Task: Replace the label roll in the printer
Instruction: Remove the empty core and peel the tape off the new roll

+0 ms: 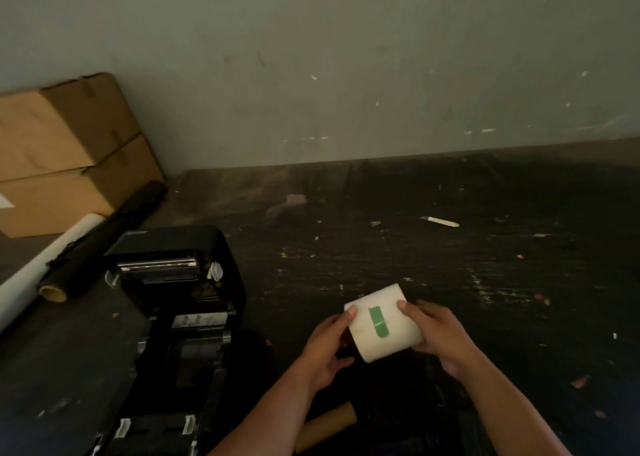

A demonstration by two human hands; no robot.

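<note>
A white label roll (394, 334) with a strip of green tape across its outer wrap is held above the dark floor, right of the printer. My left hand (325, 348) grips its left end, thumb on the upper left corner. My right hand (440, 337) grips its right end, thumb on top. The black label printer (180, 303) stands open at lower left, lid tilted back, its inner bay dark and no roll visible inside. A bare brown cardboard core (329, 428) lies on the floor under my left forearm.
Two stacked cardboard boxes (65, 154) stand against the wall at far left. A white paper roll (52, 258) and a black roll (104, 240) lie beside them, behind the printer. A small white stick (441, 221) and scraps litter the floor at right.
</note>
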